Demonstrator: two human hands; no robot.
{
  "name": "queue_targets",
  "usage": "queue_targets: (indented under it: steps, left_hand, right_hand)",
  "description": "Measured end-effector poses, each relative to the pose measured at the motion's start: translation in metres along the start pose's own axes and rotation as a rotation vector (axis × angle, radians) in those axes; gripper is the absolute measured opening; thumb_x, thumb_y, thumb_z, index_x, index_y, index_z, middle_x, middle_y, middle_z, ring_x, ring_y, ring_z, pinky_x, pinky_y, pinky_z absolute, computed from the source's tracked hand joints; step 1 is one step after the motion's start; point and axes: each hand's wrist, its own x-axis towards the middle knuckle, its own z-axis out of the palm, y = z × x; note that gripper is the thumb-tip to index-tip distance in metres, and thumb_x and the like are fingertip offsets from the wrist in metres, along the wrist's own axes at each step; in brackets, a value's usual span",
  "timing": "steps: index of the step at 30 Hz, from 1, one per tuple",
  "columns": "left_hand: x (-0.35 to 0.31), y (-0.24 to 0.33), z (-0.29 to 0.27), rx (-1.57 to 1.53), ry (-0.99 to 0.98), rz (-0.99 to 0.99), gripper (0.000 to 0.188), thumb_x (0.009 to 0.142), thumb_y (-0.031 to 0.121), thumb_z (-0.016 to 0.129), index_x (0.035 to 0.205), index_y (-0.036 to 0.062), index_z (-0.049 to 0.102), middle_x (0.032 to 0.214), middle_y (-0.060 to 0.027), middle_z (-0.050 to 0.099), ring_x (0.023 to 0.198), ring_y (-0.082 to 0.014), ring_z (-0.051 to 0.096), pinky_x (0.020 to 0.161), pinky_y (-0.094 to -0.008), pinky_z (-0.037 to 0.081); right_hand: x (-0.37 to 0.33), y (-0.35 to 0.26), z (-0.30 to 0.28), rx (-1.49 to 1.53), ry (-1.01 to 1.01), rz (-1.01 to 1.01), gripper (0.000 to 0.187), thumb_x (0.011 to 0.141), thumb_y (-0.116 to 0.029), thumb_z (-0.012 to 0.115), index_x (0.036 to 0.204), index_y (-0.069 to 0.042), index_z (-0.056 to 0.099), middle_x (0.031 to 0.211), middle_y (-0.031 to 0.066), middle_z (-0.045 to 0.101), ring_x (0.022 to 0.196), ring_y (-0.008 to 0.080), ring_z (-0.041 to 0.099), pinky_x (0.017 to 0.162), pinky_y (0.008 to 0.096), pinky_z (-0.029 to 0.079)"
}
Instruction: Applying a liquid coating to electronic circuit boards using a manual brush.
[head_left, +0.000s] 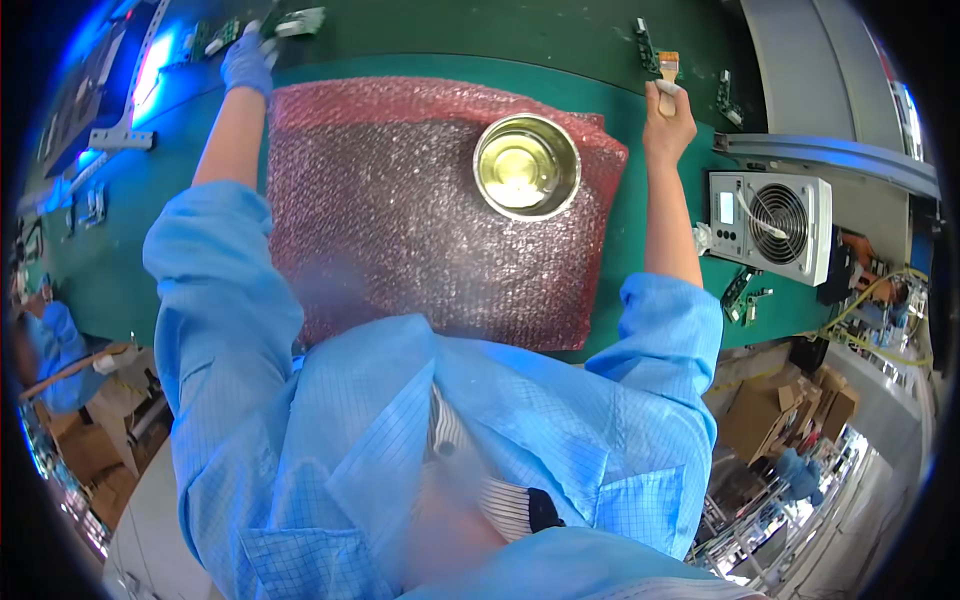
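Note:
My right hand (668, 128), bare at the back, is closed around the handle of a flat brush (669, 66) with brown bristles pointing away from me. It is raised at the far right, close to a green circuit board (645, 42). At the far left my left hand (246, 66), in a pale blue glove, reaches out with its fingers stretched and somewhat apart. Beside its fingertips lie a small circuit board (222, 38) and a whitish-green part (300, 22); whether it touches either is unclear. Between my arms, a round metal bowl (487, 190) of clear yellowish liquid stands on pink bubble wrap (400, 220).
A white fan unit (770, 225) stands on the green table (120, 270) at right, with small circuit boards (742, 295) in front. Another board (728, 98) lies farther off. A metal rail (830, 155) runs behind the fan. A lit frame (135, 95) borders the left.

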Motion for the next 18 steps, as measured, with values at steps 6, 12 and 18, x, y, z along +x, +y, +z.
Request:
queue_targets:
  steps: [6,12,18]
  left_hand:
    - [-0.018,-0.004,-0.011,0.238,-0.003,-0.057,0.033,0.082,0.019,0.059,0.110,0.0041,0.052,0.104,-0.0115,0.055,0.090,-0.0229,0.057,0.076,-0.0326,0.049]
    - [-0.077,0.004,-0.012,0.176,-0.127,-0.103,0.030,0.084,0.010,0.057,0.111,0.0001,0.051,0.108,-0.0105,0.055,0.096,-0.0251,0.057,0.078,-0.0312,0.051]
    - [-0.135,0.023,0.042,0.650,-0.221,0.452,0.027,0.080,0.012,0.062,0.105,0.0025,0.056,0.095,-0.0074,0.059,0.088,-0.0162,0.058,0.075,-0.0270,0.049]
  right_hand:
    - [0.045,0.035,0.026,-0.305,-0.022,-0.068,0.024,0.074,-0.015,0.066,0.095,-0.008,0.056,0.087,0.0110,0.063,0.082,0.0282,0.060,0.073,0.0349,0.047]
    - [0.067,0.056,0.052,-0.341,-0.068,-0.106,0.025,0.073,-0.011,0.063,0.096,-0.008,0.054,0.090,0.0119,0.061,0.085,0.0317,0.058,0.074,0.0383,0.046]
    - [0.064,0.014,0.057,-0.199,0.040,-0.244,0.026,0.070,-0.008,0.063,0.094,-0.008,0.054,0.086,0.0150,0.061,0.082,0.0338,0.059,0.072,0.0395,0.047]
